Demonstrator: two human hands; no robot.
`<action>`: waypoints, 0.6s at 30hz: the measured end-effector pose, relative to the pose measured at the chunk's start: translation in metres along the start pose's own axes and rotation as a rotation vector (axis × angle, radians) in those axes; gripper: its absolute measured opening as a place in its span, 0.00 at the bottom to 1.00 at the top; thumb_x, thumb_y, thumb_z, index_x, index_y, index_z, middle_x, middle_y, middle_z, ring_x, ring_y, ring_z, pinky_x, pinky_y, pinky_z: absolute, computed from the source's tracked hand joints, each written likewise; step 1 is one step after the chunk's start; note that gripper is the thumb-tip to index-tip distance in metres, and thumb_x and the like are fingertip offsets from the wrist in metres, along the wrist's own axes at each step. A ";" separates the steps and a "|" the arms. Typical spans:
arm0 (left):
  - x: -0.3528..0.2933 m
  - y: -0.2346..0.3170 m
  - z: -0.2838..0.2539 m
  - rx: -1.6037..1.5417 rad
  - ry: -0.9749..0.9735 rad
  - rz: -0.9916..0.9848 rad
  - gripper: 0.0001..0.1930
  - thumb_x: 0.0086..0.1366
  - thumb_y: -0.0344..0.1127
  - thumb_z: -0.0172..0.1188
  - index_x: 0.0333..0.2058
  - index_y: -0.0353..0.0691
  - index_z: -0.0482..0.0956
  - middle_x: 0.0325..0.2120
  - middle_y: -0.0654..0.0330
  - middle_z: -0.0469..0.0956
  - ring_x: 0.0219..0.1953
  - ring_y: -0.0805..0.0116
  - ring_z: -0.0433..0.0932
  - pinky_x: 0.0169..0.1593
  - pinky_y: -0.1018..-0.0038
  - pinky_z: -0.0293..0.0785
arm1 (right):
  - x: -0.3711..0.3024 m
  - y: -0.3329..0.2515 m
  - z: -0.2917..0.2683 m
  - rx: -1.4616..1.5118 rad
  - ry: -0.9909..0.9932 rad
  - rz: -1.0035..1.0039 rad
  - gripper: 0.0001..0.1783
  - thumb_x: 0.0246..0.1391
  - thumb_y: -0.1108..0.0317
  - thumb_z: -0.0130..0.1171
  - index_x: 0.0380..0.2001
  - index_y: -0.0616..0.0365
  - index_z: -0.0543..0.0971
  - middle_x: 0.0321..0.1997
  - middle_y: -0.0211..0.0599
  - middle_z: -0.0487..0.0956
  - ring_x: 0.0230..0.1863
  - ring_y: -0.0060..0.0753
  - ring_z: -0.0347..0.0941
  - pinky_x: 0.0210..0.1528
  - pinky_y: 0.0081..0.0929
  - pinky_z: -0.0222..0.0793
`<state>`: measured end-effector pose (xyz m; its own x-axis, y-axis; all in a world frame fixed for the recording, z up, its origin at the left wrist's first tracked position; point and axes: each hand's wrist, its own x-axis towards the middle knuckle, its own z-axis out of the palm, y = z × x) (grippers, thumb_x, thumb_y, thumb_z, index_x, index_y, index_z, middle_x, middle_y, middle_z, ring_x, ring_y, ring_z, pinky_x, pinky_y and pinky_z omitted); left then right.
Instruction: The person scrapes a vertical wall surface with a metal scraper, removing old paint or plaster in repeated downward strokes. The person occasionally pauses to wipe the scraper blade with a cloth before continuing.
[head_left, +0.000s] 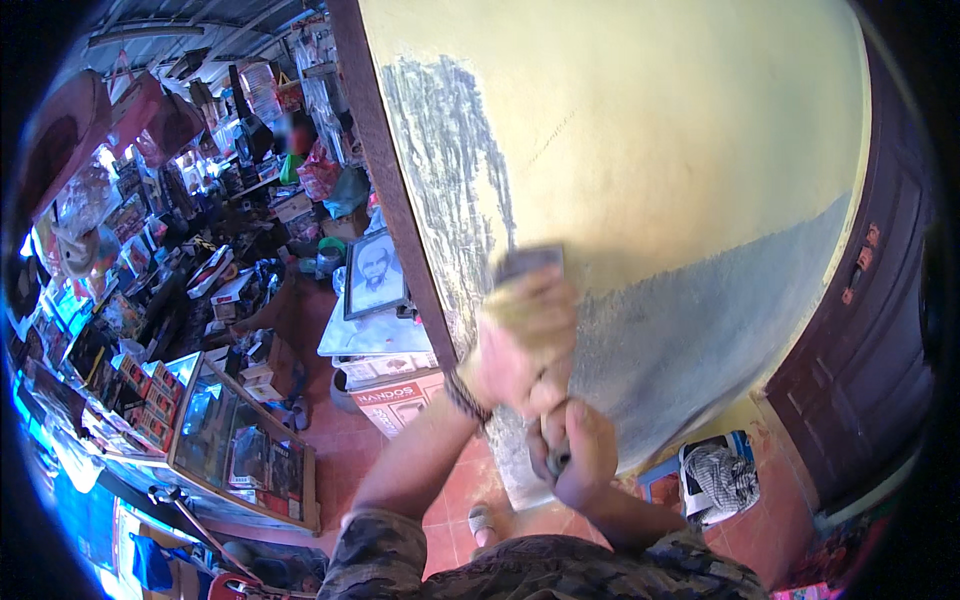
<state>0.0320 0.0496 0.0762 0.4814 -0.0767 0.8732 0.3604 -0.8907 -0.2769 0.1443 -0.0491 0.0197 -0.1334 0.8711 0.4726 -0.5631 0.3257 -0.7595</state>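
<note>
Both my hands are closed around a handled tool with a dark, flat, squarish head (530,262). The head is up against the wall (680,150), and motion blurs it, so I cannot tell its exact kind. My left hand (520,350), with a dark bracelet at the wrist, grips the upper part, its fingers smeared and yellowish. Below it, my right hand (580,450) wraps the lower end of the handle, whose round tip pokes out by the thumb. The wall is pale yellow, with a rough grey streaked patch at the upper left and a grey band along its lower part.
A framed portrait (376,275) stands on a white-topped stack of boxes (395,390) left of the wall's brown edge post. Further left are a glass display case (240,440) and crowded goods. At right are a dark door (850,360) and a striped cloth (718,480) on the floor.
</note>
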 end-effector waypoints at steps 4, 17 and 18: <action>0.013 -0.016 -0.006 0.000 -0.005 0.058 0.14 0.40 0.46 0.51 0.13 0.40 0.71 0.21 0.53 0.76 0.33 0.48 0.80 0.55 0.51 0.72 | 0.004 0.003 -0.010 -0.263 -0.011 -0.065 0.27 0.67 0.45 0.39 0.20 0.52 0.62 0.14 0.30 0.61 0.09 0.22 0.56 0.09 0.20 0.46; 0.027 -0.014 -0.014 0.026 -0.032 -0.016 0.13 0.41 0.44 0.50 0.16 0.40 0.76 0.21 0.56 0.76 0.37 0.52 0.81 0.57 0.54 0.70 | -0.002 0.002 -0.013 0.044 -0.048 0.085 0.26 0.68 0.46 0.38 0.21 0.53 0.62 0.15 0.30 0.60 0.08 0.22 0.54 0.09 0.21 0.44; 0.029 -0.015 -0.016 0.018 -0.042 0.007 0.15 0.40 0.46 0.50 0.16 0.39 0.76 0.21 0.56 0.75 0.38 0.52 0.81 0.57 0.53 0.71 | -0.003 0.002 -0.011 0.131 0.020 0.086 0.25 0.68 0.48 0.40 0.22 0.54 0.63 0.15 0.29 0.59 0.09 0.22 0.54 0.10 0.22 0.44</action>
<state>0.0279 0.0535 0.1120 0.5174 -0.0638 0.8534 0.3711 -0.8818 -0.2909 0.1527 -0.0466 0.0122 -0.1700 0.9015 0.3980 -0.6521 0.1999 -0.7313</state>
